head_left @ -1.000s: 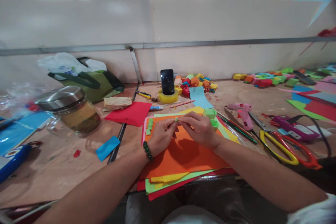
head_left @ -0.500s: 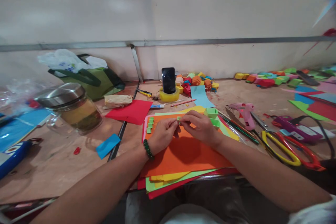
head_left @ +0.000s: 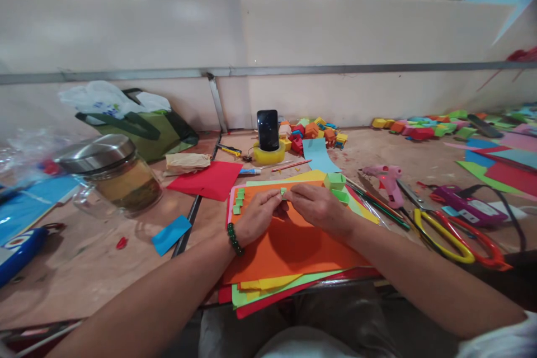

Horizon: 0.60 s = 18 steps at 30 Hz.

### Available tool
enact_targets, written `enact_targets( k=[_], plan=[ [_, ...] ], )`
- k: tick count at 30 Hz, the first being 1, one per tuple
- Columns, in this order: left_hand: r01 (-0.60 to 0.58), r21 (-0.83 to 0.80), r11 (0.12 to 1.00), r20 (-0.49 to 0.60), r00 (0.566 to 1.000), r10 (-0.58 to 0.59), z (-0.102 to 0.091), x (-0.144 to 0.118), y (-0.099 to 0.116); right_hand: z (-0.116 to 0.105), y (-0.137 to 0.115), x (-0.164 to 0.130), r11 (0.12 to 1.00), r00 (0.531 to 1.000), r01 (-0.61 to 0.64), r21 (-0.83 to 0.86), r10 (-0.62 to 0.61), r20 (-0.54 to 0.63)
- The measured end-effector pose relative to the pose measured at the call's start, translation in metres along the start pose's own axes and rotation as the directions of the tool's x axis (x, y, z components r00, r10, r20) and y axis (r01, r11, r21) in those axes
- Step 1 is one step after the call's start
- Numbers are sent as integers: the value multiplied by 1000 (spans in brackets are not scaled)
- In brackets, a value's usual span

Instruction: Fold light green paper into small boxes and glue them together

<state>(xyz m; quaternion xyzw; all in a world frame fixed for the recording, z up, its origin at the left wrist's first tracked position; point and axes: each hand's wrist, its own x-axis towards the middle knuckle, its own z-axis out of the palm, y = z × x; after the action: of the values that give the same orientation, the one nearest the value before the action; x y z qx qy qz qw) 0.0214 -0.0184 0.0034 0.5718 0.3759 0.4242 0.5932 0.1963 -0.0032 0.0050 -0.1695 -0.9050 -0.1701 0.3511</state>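
Observation:
Between my fingertips is a tiny light-green folded paper piece, partly covered by the fingers. My left hand, with a dark green bead bracelet at the wrist, pinches it from the left. From the right, my right hand pinches at the same piece. Both hands are over an orange paper sheet on top of a stack of coloured sheets. Several small green paper boxes stand in a row left of my left hand. Larger green paper boxes sit just beyond my right hand.
A phone leans upright in a yellow tape roll, beside a heap of coloured paper shapes. Rightward lie a pink glue gun, yellow-handled scissors and a purple device. A glass mug stands left.
The view has shifted slightly. My fingers have moved a little around the green paper piece, which stays pinched between both hands.

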Motion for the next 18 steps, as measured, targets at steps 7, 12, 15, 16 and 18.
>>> enact_targets(
  k=[7,12,15,16,18],
  plan=[
    [-137,247,959,-2,990,141,-4,4,-3,5,-1,-2,873,935,-322,366,354,-22],
    [-205,525,826,-7,970,244,-3,2,-3,15,0,0,521,750,-612,595,622,226],
    [-214,520,827,23,971,236,0,-1,1,19,-3,2,417,713,-637,648,638,290],
    [-217,520,826,25,971,239,1,-2,2,19,-4,2,399,709,-630,666,645,284],
    [-221,527,821,24,969,246,2,-3,4,18,-6,4,374,706,-617,692,651,279]
  ],
)
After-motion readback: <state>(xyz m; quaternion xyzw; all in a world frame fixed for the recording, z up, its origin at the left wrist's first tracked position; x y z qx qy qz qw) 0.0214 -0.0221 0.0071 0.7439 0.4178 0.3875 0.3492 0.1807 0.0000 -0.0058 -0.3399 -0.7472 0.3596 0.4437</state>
